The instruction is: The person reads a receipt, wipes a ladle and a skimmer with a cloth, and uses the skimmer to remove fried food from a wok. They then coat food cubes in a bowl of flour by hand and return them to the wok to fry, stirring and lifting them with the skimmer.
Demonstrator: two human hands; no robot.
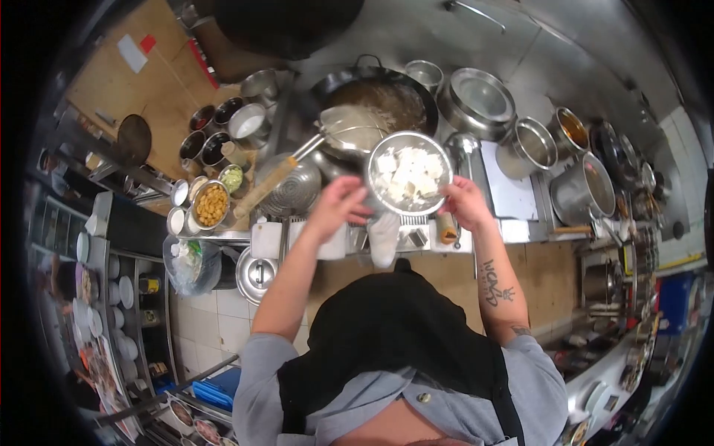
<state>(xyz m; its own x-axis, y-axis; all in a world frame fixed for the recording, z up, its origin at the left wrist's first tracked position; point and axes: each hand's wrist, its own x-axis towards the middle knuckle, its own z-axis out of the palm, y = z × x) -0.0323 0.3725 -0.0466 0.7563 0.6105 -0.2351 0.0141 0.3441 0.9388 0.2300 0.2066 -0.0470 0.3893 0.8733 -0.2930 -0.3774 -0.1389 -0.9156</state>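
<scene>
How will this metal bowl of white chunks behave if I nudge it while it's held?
The metal bowl looks stiff, its rim an even circle. It would probably tip readily, since only the right hand grips it, at one side. The white chunks look loose and piled, so they may slide toward a lowered edge.

Shiny metal back wall (pixel 401 37), tan panel (pixel 167 97), white floor tiles (pixel 232 327), brown flooring (pixel 550 279)

The bowl (pixel 392 209) is glossy metal, the strainer handle (pixel 277 180) matt wood — the apron (pixel 387 323) matt cloth, the bag (pixel 201 279) shiny plastic.
</scene>
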